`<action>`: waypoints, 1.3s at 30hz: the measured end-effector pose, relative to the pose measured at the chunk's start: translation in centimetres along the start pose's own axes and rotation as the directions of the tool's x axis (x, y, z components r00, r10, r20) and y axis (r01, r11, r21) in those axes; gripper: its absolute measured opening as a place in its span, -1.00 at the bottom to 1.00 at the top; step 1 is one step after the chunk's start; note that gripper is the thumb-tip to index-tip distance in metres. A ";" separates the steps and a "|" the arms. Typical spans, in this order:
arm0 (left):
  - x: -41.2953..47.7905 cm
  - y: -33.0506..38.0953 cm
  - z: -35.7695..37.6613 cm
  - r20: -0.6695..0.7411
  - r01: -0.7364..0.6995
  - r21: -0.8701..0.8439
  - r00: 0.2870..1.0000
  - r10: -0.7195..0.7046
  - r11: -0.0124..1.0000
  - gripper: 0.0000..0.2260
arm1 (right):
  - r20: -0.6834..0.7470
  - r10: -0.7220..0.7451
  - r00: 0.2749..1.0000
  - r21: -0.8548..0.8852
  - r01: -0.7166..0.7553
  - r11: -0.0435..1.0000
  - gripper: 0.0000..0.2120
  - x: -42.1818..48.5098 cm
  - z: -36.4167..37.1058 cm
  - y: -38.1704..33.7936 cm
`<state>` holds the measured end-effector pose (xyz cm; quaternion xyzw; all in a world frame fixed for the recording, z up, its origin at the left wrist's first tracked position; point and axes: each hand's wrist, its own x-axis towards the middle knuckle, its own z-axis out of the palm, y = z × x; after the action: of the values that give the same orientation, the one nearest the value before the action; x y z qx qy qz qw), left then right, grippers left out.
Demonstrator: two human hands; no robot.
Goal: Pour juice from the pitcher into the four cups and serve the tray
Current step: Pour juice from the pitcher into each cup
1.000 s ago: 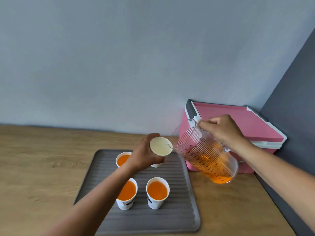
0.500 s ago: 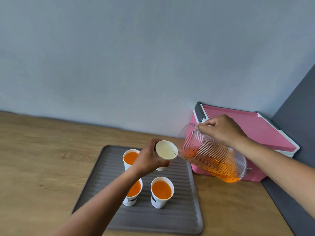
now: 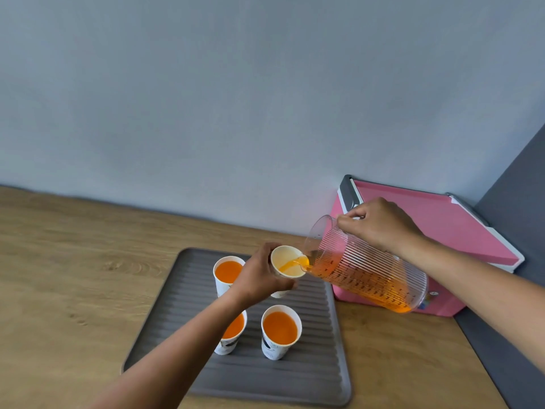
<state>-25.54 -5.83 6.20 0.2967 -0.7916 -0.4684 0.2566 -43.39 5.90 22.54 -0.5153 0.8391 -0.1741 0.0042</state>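
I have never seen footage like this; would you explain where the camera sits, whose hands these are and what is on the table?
No machine here: a person wears a wide-angle camera on the head, looking down at their bare hands. The left hand holds a tilted paper cup over a grey ribbed tray. The right hand tips a clear pitcher, and orange juice runs into that cup. Three filled cups stand on the tray. A pink cooler box sits behind, on the wooden table.
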 end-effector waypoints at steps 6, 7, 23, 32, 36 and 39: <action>0.0 -0.3 0.1 0.002 0.011 -0.011 1.000 -0.011 1.000 -0.27 | 0.029 0.016 0.999 -0.031 -0.015 0.999 -0.61 0.0 0.0 -0.2; 0.0 -0.3 0.1 0.003 0.012 -0.013 1.000 -0.012 1.000 -0.28 | 0.031 0.018 0.999 -0.034 -0.017 0.999 -0.62 0.0 0.0 -0.3; 0.1 -0.7 0.6 0.006 0.032 -0.003 0.999 -0.032 0.999 -0.26 | 0.058 0.026 0.998 -0.072 -0.022 0.997 -0.64 0.0 0.0 -0.8; 0.1 -0.9 0.7 0.006 0.028 -0.002 1.000 -0.028 1.000 -0.28 | 0.065 0.029 0.997 -0.070 -0.024 0.997 -0.64 -0.2 0.0 -1.1; 0.1 -1.0 0.7 0.006 0.030 -0.009 1.000 -0.030 1.000 -0.28 | 0.060 0.023 0.998 -0.072 -0.019 0.997 -0.64 -0.2 0.0 -1.2; 0.1 -1.0 0.6 0.006 0.030 -0.017 1.000 -0.030 0.999 -0.29 | 0.060 0.025 0.998 -0.074 -0.020 0.997 -0.63 -0.2 0.0 -1.3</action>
<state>-25.81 -5.89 5.03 0.3051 -0.7838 -0.4797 0.2498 -42.22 5.51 22.87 -0.5106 0.8502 -0.1273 0.0127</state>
